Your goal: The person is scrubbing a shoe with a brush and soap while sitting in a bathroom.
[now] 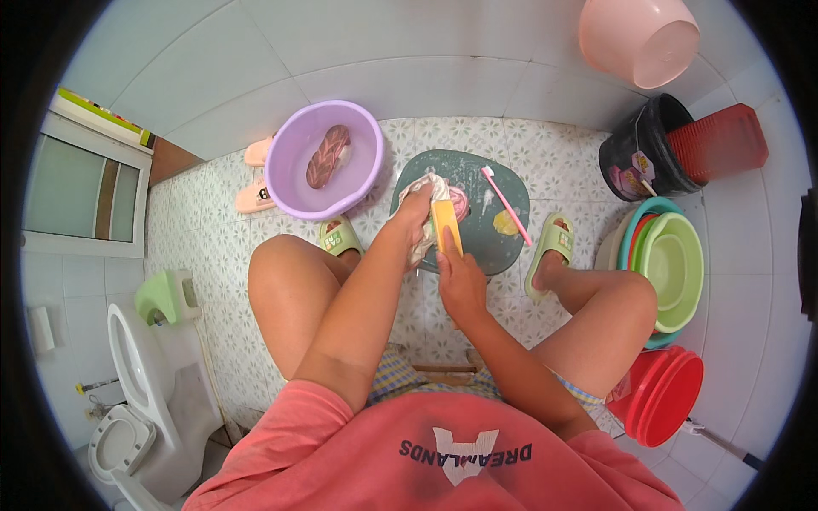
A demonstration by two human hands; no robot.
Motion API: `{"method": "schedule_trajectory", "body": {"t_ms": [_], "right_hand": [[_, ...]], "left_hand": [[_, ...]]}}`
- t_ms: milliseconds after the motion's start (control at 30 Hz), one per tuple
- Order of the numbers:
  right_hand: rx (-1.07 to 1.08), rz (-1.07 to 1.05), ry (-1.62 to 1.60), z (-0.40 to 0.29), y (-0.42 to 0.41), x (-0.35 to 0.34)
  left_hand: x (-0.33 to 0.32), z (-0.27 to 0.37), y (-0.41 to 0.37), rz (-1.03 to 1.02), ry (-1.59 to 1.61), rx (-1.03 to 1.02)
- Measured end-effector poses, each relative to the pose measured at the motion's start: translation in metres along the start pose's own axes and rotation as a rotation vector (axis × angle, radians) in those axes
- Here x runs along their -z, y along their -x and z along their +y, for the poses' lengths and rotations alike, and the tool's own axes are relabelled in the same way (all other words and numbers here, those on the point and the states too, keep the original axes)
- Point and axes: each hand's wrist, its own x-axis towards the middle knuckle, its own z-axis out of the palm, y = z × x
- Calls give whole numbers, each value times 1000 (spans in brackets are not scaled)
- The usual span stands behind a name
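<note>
My left hand [415, 207] grips a crumpled whitish-pink item [423, 246], perhaps a cloth or a soft shoe; its form is not clear. In my right hand [459, 271] is a yellow block-like brush or bar [447, 223], held against the item's right side. Both hands are over a wet dark green stool top [425, 167]. A pink toothbrush [509, 211] lies on the stool's right part, bristle end away from me, beside a yellow piece [505, 222], perhaps soap. To the left, a purple basin [377, 156] holds water and a brown patterned slipper sole [328, 156].
Peach slippers [255, 197] sit beside the purple basin. At right stand a black bucket [617, 150] with a red ridged board [722, 144], stacked basins [693, 268] and red buckets [671, 399]. A pink bucket [613, 41] is above. A white toilet [172, 389] stands at left.
</note>
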Motion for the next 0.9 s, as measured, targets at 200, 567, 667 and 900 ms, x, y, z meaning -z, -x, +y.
{"method": "schedule_trajectory", "body": {"t_ms": [200,567,667,900], "right_hand": [[-69,83,-38,10,-63,-2],[-76,49,-58,-2,-59,0],[-111,121,-259,8,-66,15],[-117,93,-311,17,-15,13]], "left_hand": [[-10,8,1,155,-98,99],[-3,6,4,98,-97,101],[-8,5,6,145,-100,16],[-27,17,14,216,-461,-228]]}}
